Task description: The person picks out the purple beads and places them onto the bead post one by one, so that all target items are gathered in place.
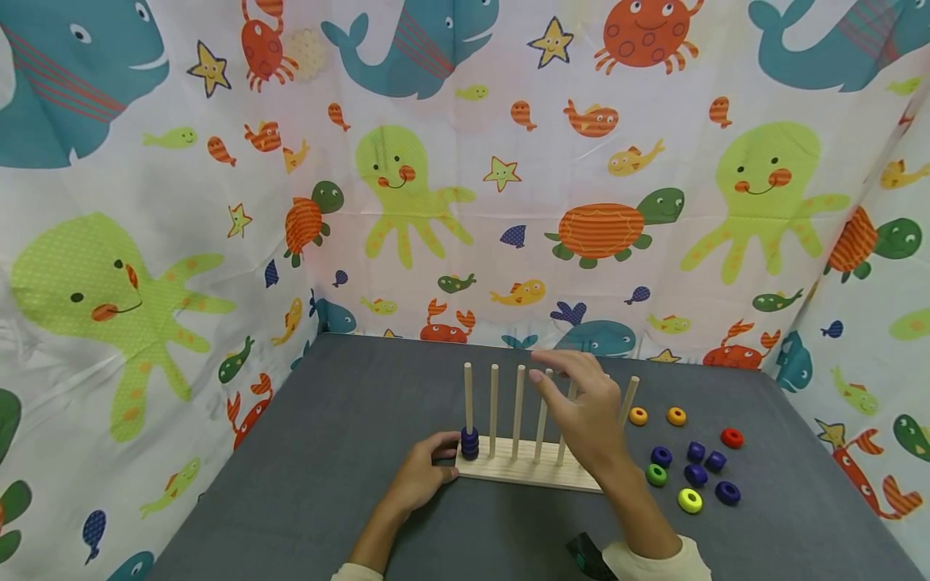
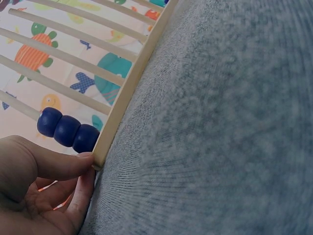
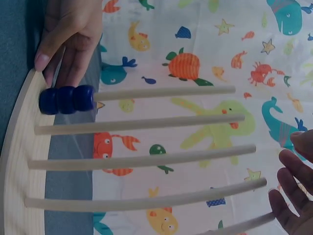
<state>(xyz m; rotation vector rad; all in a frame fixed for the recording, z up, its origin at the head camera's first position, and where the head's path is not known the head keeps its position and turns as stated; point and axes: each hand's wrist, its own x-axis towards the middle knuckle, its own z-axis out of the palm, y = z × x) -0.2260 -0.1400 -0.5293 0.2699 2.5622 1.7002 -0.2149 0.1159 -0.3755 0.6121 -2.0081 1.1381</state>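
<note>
A wooden peg board with several upright pegs stands on the table. Three dark blue beads are stacked on its leftmost peg; the left wrist view also shows these blue beads. My left hand pinches the left end of the board between thumb and fingers, close beside the stack. My right hand is raised in front of the pegs towards the right, fingers loosely extended and holding nothing. It hides part of the right-hand pegs in the head view. In the right wrist view, my right hand is near the peg tips.
Right of the board lie loose beads: two orange ones, a red one, a green one, a yellow one and several blue ones. A dark object lies by my right sleeve. Printed cloth surrounds the grey table.
</note>
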